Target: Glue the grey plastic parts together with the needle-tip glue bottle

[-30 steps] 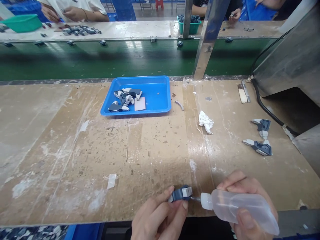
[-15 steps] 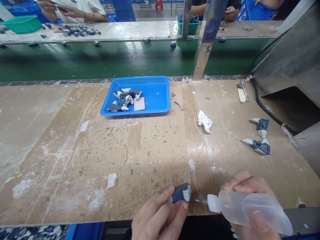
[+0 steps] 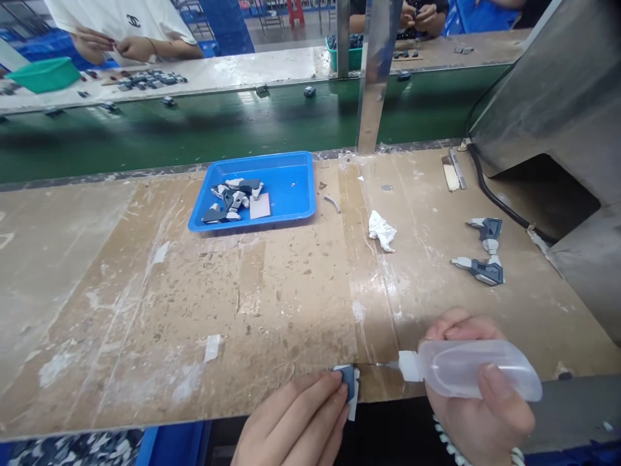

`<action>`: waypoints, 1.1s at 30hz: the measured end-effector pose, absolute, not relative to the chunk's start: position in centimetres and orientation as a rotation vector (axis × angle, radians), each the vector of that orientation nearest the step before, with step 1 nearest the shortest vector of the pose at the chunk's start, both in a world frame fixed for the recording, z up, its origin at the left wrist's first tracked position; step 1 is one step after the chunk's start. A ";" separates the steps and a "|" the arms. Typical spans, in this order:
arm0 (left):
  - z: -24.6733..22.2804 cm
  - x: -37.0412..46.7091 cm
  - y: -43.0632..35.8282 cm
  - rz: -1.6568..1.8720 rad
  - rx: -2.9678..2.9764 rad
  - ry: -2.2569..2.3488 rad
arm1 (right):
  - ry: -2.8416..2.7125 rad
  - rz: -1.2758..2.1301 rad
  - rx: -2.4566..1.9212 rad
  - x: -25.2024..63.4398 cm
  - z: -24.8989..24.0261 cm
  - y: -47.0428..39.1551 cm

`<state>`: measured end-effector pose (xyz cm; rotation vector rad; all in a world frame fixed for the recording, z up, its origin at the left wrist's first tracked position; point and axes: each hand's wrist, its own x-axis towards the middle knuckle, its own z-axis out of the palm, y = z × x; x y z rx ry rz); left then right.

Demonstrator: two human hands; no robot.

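My left hand [image 3: 301, 421] is closed on a small dark grey and white part [image 3: 348, 383] at the table's front edge, its fingertips covering the left side. My right hand [image 3: 480, 401] grips a translucent squeeze bottle [image 3: 478, 369] lying sideways, with a white cap and a thin needle pointing left. The needle's tip is just right of the grey part; whether they touch cannot be made out. Two joined grey and white pieces [image 3: 485, 270] lie on the right of the table. A blue tray [image 3: 291, 188] holds several similar pieces [image 3: 233, 199] and a pinkish square.
A crumpled white tissue [image 3: 381, 231] and a blade-like tool [image 3: 453, 171] lie on the cardboard-covered table [image 3: 301, 285]. Behind runs a green conveyor [image 3: 194, 136] with small parts, crossed by a metal post [image 3: 373, 84]. A metal housing [image 3: 548, 123] stands right. Other people work across the conveyor.
My left hand has turned the grey part, so its white side now points downward. The bottle has moved slightly left and up and lies more level. The camera view has shifted.
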<state>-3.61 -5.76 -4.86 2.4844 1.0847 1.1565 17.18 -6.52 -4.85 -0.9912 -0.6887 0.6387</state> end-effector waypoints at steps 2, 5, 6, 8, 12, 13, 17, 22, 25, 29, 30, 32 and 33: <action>-4.4 -3.6 -5.2 1.090 2.522 1.036 | -0.712 0.644 -0.983 17.1 -5.1 -6.7; -3.6 -3.7 -4.3 0.999 2.554 0.972 | -0.760 0.669 -1.016 17.1 -5.4 -7.2; -3.2 -3.7 -4.0 0.968 2.557 0.953 | -0.781 0.674 -1.028 17.1 -5.5 -7.4; -2.5 -3.8 -3.4 0.905 2.556 0.914 | -0.822 0.692 -1.049 17.1 -5.7 -7.7; -1.3 -3.6 -2.0 0.766 2.527 0.802 | -0.834 0.736 -1.060 17.1 -5.8 -7.8; -1.2 -3.5 -1.7 0.748 2.506 0.777 | -0.836 0.741 -1.058 17.1 -5.8 -7.7; -1.7 -3.5 -1.2 0.766 2.407 0.748 | -0.910 0.718 -1.057 17.1 -5.6 -7.5; -2.5 -3.7 -1.3 0.777 2.320 0.776 | -1.035 0.620 -1.066 16.9 -5.5 -7.3; -2.5 -3.8 -1.2 0.756 2.268 0.791 | -1.085 0.588 -1.082 16.9 -5.4 -7.3; -2.2 -3.7 -0.8 0.708 2.196 0.813 | -1.106 0.572 -1.094 16.8 -5.3 -7.3; -2.1 -3.6 -0.8 0.697 2.180 0.819 | -1.107 0.566 -1.098 16.8 -5.2 -7.3; -2.1 -3.6 -0.6 0.672 2.151 0.834 | -1.119 0.554 -1.099 16.7 -5.2 -7.3; -2.1 -3.5 -0.6 0.663 2.136 0.841 | -1.124 0.553 -1.098 16.7 -5.2 -7.3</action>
